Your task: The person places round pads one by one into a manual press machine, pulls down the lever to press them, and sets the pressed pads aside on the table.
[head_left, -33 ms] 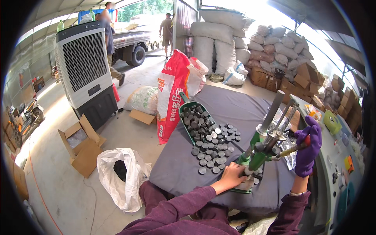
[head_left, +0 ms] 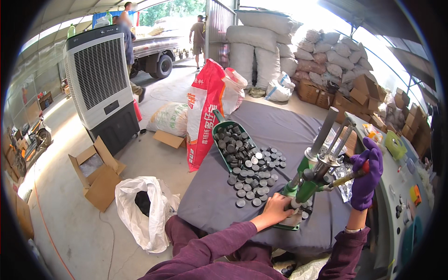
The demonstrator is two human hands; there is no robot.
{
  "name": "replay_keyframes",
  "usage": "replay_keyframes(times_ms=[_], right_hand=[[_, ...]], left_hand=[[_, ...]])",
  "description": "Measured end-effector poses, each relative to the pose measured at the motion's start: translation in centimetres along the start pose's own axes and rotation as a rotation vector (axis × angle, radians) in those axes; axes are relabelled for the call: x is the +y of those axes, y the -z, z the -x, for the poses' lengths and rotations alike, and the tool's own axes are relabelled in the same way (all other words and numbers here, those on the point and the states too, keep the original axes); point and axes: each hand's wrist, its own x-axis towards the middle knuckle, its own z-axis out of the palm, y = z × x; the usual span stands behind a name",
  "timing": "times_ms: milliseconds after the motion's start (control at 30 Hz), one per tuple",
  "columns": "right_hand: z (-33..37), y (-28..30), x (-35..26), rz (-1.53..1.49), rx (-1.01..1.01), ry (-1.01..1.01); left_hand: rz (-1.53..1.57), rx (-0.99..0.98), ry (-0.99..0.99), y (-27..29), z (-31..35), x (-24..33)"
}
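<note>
A green hand press (head_left: pixel 305 189) with a steel column and a spring stands on the grey cloth-covered table (head_left: pixel 205 205). My right hand (head_left: pixel 366 175), in a purple glove, is closed around the red-ended handle of the press lever (head_left: pixel 344 179). Low at the press base, my bare left hand (head_left: pixel 277 209) has its fingers bent, their tips at a pale round cap (head_left: pixel 295 203) beneath the ram. Left of the press lies a loose heap of black and grey round caps (head_left: pixel 252 182). More caps fill a green scoop (head_left: pixel 247 135) behind them.
At the left are an open white sack (head_left: pixel 127 205), a cardboard box (head_left: pixel 103 193) and a tall air cooler (head_left: pixel 100 74). A red-and-white bag (head_left: pixel 205 116) leans against the table. A side table (head_left: pixel 389 205) runs along the right. Stacked sacks, a truck and two people are farther back.
</note>
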Motion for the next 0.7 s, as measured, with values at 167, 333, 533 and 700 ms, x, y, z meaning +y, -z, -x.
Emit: replay_keyframes(times_ms=[167, 333, 533, 700], right_hand=[[0.02, 0.07, -0.50, 0.013, -0.014, 0.016], [0.09, -0.12, -0.36, -0.008, 0.005, -0.004], [0.22, 0.07, -0.23, -0.017, 0.020, -0.014], [0.26, 0.22, -0.16, -0.022, 0.012, -0.009]], left_hand=[[0.001, 0.001, -0.007, 0.15, -0.07, 0.29], [0.006, 0.007, -0.007, 0.05, -0.06, 0.09], [-0.008, -0.030, -0.002, 0.18, 0.08, 0.19], [-0.023, -0.042, 0.000, 0.16, 0.26, 0.22]])
